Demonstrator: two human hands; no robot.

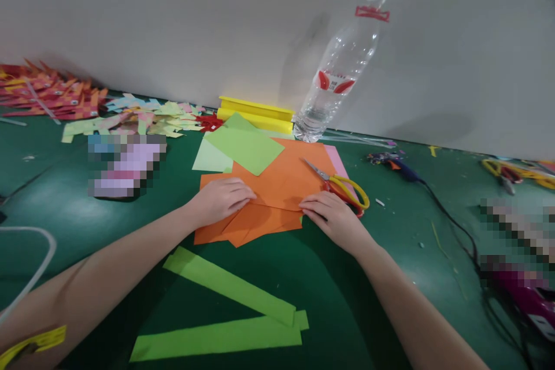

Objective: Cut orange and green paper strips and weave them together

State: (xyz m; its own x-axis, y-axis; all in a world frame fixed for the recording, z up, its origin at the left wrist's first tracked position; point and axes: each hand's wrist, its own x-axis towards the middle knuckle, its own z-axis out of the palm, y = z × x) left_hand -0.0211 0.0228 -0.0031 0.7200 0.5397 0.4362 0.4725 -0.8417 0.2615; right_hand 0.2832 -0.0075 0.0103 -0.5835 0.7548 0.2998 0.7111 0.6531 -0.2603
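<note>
An orange sheet of paper [277, 185] lies on the green table, its near part folded over. My left hand [221, 199] rests flat on the left side of the fold, fingers stretched along the crease. My right hand [332, 217] presses its fingers flat on the right end of the fold. Neither hand holds anything. Scissors with yellow and red handles [344, 188] lie on the orange paper just beyond my right hand.
Light green sheets [243, 147] lie behind the orange one; two green strips [229, 306] lie near me. A clear plastic bottle [336, 81] and yellow folded paper [255, 113] stand by the wall. Paper scraps [130, 115] are at the left, a black cable [451, 217] at the right.
</note>
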